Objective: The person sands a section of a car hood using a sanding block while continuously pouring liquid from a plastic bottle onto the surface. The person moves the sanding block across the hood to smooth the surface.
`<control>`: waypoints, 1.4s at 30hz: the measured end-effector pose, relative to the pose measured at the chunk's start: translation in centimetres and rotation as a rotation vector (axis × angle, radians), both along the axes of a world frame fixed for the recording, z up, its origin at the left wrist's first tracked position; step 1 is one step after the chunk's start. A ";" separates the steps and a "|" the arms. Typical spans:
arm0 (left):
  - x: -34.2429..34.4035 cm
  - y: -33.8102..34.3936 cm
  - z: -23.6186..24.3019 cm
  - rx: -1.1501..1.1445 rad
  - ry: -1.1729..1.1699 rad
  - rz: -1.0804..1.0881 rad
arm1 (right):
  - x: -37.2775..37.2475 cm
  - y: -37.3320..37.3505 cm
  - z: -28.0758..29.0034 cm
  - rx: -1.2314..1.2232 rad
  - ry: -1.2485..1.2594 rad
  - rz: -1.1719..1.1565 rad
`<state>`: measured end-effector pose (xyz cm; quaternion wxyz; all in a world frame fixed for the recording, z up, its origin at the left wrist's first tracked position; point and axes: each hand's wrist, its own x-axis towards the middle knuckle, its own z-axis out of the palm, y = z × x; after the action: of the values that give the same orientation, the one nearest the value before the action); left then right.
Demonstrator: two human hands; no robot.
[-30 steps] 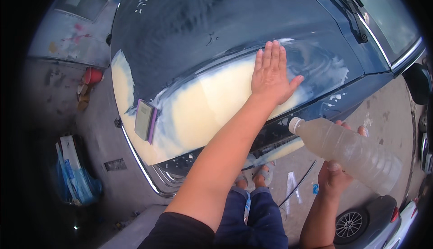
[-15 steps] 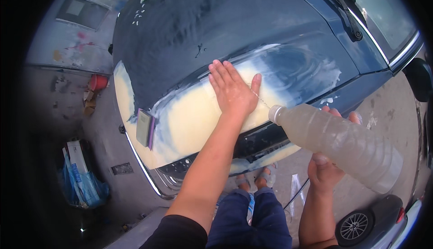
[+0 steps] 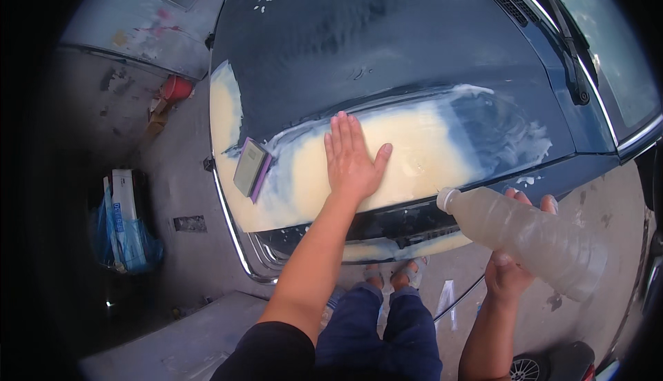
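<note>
My left hand (image 3: 353, 167) lies flat with its fingers out on a cream-coloured filler patch (image 3: 414, 167) along the edge of a dark blue car hood (image 3: 387, 43). The patch looks wet. In my right hand (image 3: 510, 274) is a cloudy plastic bottle (image 3: 532, 236), tilted so that its open mouth points toward the patch. Fingers wrap it from below and behind. To the left of my left hand, a grey and purple sanding block (image 3: 252, 169) rests on the patch's left part. Milky smears lie on the blue paint around the patch.
The windshield (image 3: 604, 36) and a wiper (image 3: 573, 70) are at the upper right. A red bucket (image 3: 176, 88) stands on the floor at the left, near a blue plastic bag (image 3: 141, 243) with long boxes. Another car's wheel (image 3: 529, 369) shows at the lower right.
The view has shifted, so the hood sits further right. A thin water stream ran from the bottle onto my left hand earlier; now barely a trickle shows at its mouth. My left hand stays on the patch.
</note>
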<state>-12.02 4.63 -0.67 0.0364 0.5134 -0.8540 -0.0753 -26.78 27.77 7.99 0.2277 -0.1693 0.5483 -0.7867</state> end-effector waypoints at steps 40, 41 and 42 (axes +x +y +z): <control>28.1 -9.4 2.6 0.107 0.071 0.113 | 15.6 -16.9 -3.2 0.082 0.064 0.461; 28.4 -9.7 2.5 0.108 0.075 0.106 | 15.8 -17.0 -3.2 0.086 0.064 0.441; 28.5 -9.9 2.5 0.129 0.125 0.105 | 15.8 -17.0 -3.1 0.088 0.065 0.422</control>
<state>16.44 -5.26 1.78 0.0605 0.5529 -0.8155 -0.1602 -10.94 10.74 4.84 0.3766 -0.2954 0.5416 -0.6910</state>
